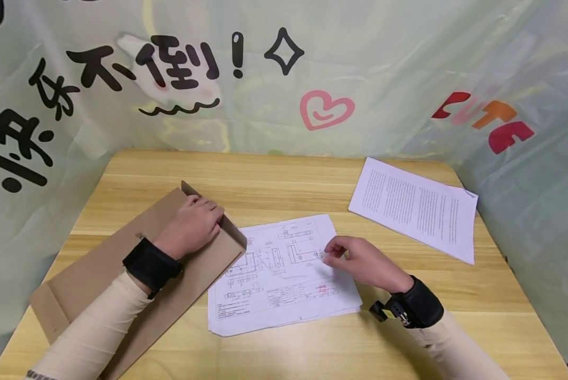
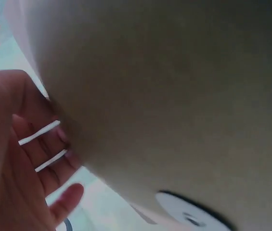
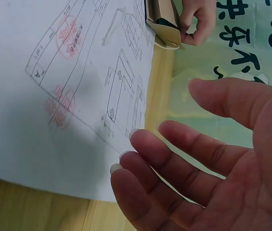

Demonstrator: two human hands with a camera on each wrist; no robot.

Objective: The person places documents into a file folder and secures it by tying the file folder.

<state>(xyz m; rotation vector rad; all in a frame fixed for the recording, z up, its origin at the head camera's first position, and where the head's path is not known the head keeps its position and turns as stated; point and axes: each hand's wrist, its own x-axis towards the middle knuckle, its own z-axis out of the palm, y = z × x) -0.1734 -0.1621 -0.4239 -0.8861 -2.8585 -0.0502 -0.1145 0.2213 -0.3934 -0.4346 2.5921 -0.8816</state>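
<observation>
Printed pages [image 1: 413, 209] (apart) beyond drawings [image 1: 286, 277]

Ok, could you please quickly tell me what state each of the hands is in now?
Left hand: closed, holding the flat brown cardboard folder near one end.
Right hand: open, holding nothing, by the white printed drawing sheets.

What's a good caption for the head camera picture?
Left hand holding a box, right hand by a drawing, printed pages beyond.

Cream sleeves [image 1: 94, 324] end at 2 broad black wristbands [image 1: 152, 264].
</observation>
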